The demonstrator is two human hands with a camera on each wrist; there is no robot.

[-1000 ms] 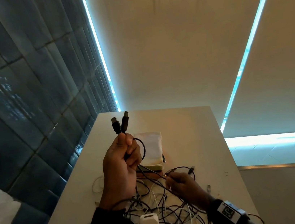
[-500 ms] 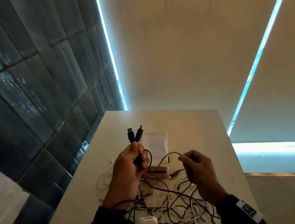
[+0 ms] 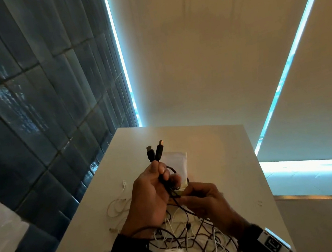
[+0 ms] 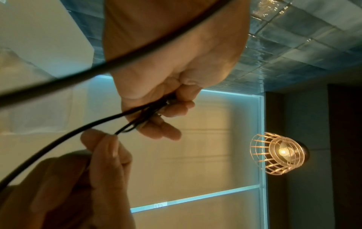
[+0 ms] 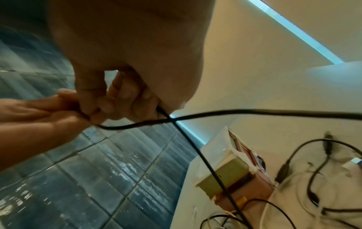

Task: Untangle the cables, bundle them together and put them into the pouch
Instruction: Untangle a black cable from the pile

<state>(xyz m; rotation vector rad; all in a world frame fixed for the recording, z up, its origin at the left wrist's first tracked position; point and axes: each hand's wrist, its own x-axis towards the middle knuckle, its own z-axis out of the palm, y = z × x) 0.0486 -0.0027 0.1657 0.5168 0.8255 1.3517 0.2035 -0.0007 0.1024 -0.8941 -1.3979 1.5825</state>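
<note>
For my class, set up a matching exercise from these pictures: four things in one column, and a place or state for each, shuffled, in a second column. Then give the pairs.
Things
1. left hand
2. right hand
3. pouch
4. white cable

Places or states
A. lies on the table beyond both hands
B. grips the black cable with two plugs sticking up
C. lies loose on the table, left of the hands
D. pinches the black cable just below the other hand

Pairs: 1-B, 2-D, 3-A, 4-C

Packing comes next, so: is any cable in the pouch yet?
Cannot tell its inside; none visibly enters the pouch. The black cable is held by both hands, others lie tangled on the table.
</note>
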